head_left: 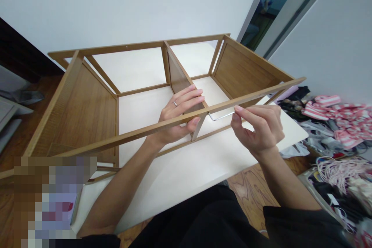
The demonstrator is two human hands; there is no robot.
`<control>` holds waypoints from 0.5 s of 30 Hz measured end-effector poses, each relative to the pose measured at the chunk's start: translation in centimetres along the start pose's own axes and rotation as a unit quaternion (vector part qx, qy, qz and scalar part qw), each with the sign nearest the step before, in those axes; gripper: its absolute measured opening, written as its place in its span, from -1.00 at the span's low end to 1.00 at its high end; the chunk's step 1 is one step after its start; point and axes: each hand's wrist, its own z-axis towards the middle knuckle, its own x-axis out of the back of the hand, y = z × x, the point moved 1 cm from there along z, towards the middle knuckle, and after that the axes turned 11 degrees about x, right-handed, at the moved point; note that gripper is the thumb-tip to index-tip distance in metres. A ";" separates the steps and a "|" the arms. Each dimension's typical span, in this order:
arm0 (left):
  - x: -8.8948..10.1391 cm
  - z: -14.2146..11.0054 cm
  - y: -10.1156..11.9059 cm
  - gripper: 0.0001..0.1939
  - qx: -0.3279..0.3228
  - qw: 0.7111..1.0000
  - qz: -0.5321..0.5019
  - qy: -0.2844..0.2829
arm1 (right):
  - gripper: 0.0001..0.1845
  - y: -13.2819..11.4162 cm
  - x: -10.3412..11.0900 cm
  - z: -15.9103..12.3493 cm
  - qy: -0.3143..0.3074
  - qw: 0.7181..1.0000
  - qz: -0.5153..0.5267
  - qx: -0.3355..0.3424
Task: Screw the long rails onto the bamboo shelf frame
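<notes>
A brown wooden shelf frame (139, 126) lies on its side on a white table (186, 166). Reaching through it, my left hand (181, 112) grips the middle shelf panel (177, 66) near its front end, fingers on top and thumb at the near side. A thin silver hex key (222, 116) is pinched between the thumb and index finger of my right hand (257, 126). Its short bent end meets the front rail right at the joint with the middle panel. Whether a screw head sits there is too small to make out.
Behind the table stands a white wall (130, 4), with a doorway at the back right. Pink-and-white striped cloth (345, 120) and bags are heaped on the right, above a box of cords (337, 170). A blurred patch covers the lower left.
</notes>
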 end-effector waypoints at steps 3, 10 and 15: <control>0.0 0.0 0.0 -0.60 0.003 1.000 0.000 -0.002 | -0.56 -0.4 -0.1 -0.8 -0.009 1.000 0.017 -0.011; 0.0 0.1 0.1 -0.60 0.004 1.000 -0.002 -0.001 | -0.69 -1.8 -0.2 -1.5 -0.065 0.996 0.058 -0.007; 0.0 0.1 0.1 -0.61 0.001 1.000 -0.004 0.002 | -0.66 -2.8 -0.5 -1.6 -0.066 0.995 0.078 -0.014</control>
